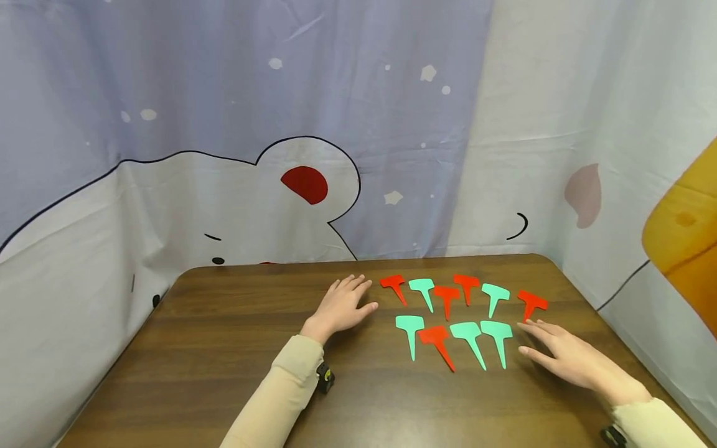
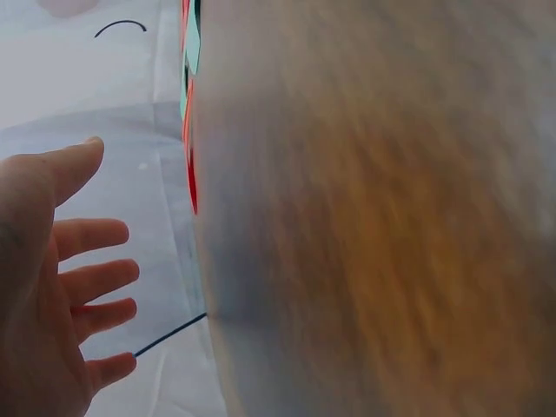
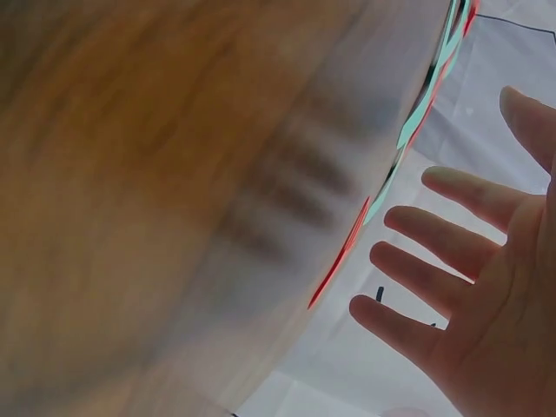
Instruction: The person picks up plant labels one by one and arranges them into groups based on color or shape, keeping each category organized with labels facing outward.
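Several T-shaped plant labels lie spread on the table, some red and some mint green. To the left of them my left hand is held over the wood, palm down, fingers spread and nothing in it. My right hand is at their right side with its fingers extended, close to a rightmost red label and a mint label. Both wrist views show the palms bare, with the left hand's fingers and the right hand's fingers apart from each other.
The brown wooden table has rounded far corners. Behind it and along both sides hangs a printed curtain with cartoon shapes, right at the far edge. A dark wrist device sits at the left sleeve.
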`<state>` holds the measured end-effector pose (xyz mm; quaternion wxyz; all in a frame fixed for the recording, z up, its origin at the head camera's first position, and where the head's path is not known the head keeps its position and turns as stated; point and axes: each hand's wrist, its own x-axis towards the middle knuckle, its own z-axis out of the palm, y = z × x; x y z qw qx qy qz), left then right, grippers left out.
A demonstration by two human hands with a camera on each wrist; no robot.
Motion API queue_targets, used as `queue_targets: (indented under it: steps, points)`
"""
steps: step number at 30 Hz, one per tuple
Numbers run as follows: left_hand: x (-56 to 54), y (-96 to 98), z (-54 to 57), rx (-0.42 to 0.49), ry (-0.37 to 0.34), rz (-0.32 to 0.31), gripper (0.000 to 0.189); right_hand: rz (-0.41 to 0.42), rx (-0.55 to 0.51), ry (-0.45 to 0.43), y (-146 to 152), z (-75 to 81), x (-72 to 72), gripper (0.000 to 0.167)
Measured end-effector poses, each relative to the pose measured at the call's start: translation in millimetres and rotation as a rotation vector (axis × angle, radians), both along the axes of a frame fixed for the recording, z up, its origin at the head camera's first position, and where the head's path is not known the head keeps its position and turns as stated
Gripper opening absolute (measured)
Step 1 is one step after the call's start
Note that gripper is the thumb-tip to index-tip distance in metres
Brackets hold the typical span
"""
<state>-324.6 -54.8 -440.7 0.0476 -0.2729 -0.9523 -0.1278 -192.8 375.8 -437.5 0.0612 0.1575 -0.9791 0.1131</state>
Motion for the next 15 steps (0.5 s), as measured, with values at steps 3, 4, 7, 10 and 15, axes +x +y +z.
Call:
queue_targets:
  steps: [3, 4, 7, 10, 15]
  points:
    - [-1.0, 3.9, -1.3, 0.001, -0.007, -0.010, 0.063, -0.001, -0.005, -0.018, 2, -0.8, 1.8, 0.055]
    - [-1.4, 5.0, -1.7, 0.000, -0.011, -0.009, 0.063, -0.002, -0.007, -0.021, 3, -1.2, 2.1, 0.055]
    - [-2.0, 6.9, -2.5, -0.007, -0.015, -0.002, 0.063, 0.006, -0.006, -0.030, 4, -2.7, 1.5, 0.054]
    - [-2.5, 8.2, -2.2, -0.015, -0.014, 0.001, 0.063, 0.012, 0.002, -0.026, 5, -3.5, 0.3, 0.054]
    - [-4.0, 11.9, -2.0, -0.016, -0.011, -0.014, 0.064, 0.020, 0.009, -0.022, 7, -3.3, -0.8, 0.053]
